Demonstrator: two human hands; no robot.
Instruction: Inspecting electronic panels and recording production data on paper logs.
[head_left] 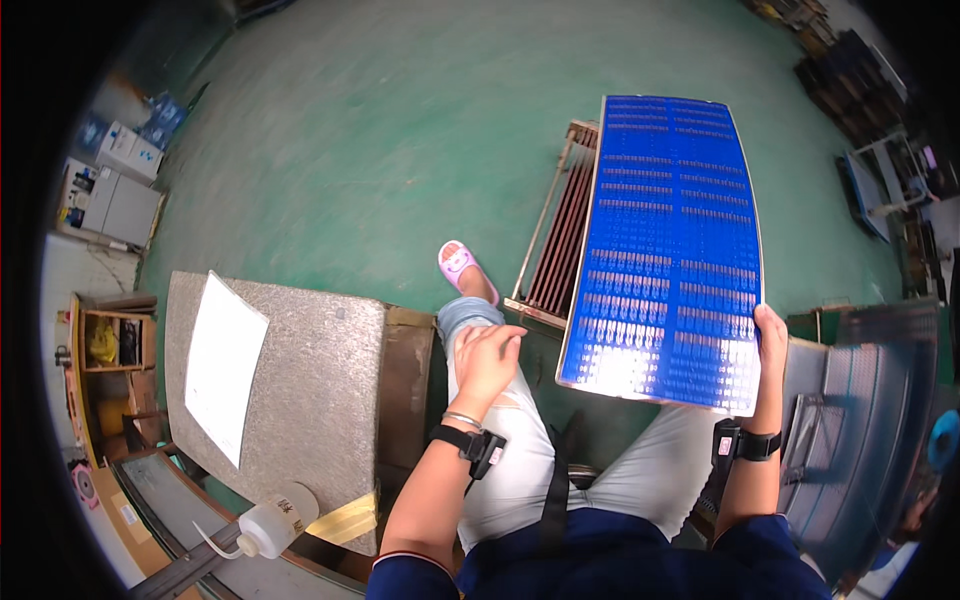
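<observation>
A large blue circuit board panel point(672, 240), covered in rows of small shiny pads, is held up on the right, its long side running away from me. My right hand point(770, 345) grips it by the right edge near its lower corner, thumb along the rim. The rest of those fingers are hidden behind the panel. My left hand point(487, 362) lies on my left knee with nothing in it, fingers loosely stretched toward the right. Both wrists wear black straps with small boxes.
A slatted rack point(560, 230) stands on the green floor, partly behind the panel. To my left, a grey stone-like block point(310, 380) bears a white sheet point(225, 365). A squeeze bottle point(275, 522) stands near its front. Metal frames and sheets point(850, 400) stand at the right.
</observation>
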